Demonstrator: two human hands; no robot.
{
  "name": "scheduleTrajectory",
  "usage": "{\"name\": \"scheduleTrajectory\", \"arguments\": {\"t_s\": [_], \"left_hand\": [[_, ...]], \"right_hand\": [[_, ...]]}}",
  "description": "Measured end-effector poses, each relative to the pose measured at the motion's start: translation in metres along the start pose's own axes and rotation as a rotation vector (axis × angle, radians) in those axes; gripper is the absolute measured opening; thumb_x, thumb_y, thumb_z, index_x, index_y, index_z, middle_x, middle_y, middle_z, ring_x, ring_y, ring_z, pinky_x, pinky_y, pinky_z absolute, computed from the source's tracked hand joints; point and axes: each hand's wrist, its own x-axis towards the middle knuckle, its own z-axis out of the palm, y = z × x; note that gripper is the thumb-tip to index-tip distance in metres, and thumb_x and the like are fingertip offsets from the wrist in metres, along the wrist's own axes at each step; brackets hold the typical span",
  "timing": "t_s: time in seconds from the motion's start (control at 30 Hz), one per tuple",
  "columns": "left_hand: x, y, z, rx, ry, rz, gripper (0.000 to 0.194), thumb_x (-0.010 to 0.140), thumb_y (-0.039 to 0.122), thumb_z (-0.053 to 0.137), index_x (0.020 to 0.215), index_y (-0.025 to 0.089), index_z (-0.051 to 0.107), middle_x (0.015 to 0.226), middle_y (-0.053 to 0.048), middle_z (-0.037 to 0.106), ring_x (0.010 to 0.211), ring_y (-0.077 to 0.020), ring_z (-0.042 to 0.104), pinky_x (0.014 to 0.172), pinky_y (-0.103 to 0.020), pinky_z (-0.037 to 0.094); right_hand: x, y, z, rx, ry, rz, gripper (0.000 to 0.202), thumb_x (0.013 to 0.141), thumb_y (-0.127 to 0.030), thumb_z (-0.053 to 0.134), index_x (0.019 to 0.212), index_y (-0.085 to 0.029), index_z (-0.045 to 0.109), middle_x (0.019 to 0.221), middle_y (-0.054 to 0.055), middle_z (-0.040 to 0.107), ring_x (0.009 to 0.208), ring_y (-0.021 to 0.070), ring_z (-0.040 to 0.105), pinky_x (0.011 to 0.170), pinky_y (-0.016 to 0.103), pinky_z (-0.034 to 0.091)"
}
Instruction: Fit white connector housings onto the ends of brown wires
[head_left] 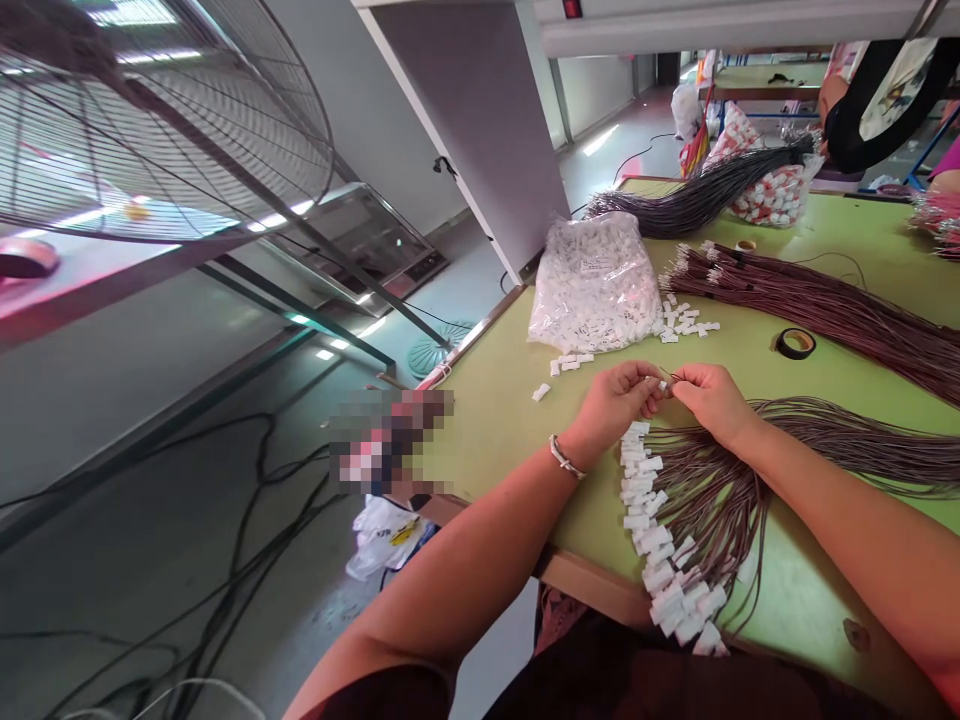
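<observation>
My left hand (626, 392) is closed in a pinch on a small white connector (664, 386), most of it covered by the fingers. Right beside it, my right hand (705, 395) pinches thin brown wires (673, 377) at the connector; the fingertips of both hands nearly meet. Below the hands lies a fanned bundle of brown wires (705, 480), with white connectors (656, 540) on their ends in a row toward the table's front edge. Past my left hand, several loose white connectors (571, 361) lie near a clear plastic bag (596, 285) full of them.
On the green table (487, 430) are a black tape roll (796, 344), a long brown wire bundle (817, 300) and a dark wire bundle (697, 200). A bag of red and white pieces (772, 195) stands behind. A large fan (165, 130) is at the left, with cables (247, 540) on the floor.
</observation>
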Motion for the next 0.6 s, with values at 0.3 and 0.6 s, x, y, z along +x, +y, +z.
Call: {"name": "scheduleTrajectory", "arguments": {"t_s": [0.3, 0.6], "left_hand": [[0.001, 0.002, -0.01, -0.043, -0.008, -0.038, 0.019, 0.076, 0.027, 0.068, 0.08, 0.011, 0.059, 0.059, 0.0, 0.061, 0.044, -0.0064, 0.053, 0.042, -0.018, 0.043], [0.002, 0.001, -0.011, -0.05, -0.031, -0.048, 0.022, 0.078, 0.031, 0.065, 0.086, 0.012, 0.057, 0.059, 0.0, 0.063, 0.044, -0.0064, 0.054, 0.041, -0.017, 0.042]], "right_hand": [[0.0, 0.003, -0.004, -0.081, 0.041, -0.032, 0.02, 0.066, -0.033, 0.053, 0.053, -0.018, 0.047, 0.051, -0.005, 0.039, 0.051, 0.0086, 0.032, 0.05, 0.023, 0.028], [-0.004, 0.003, -0.006, -0.304, 0.163, -0.241, 0.01, 0.07, -0.025, 0.053, 0.063, -0.018, 0.055, 0.055, -0.002, 0.053, 0.053, 0.0102, 0.042, 0.054, 0.024, 0.035]]}}
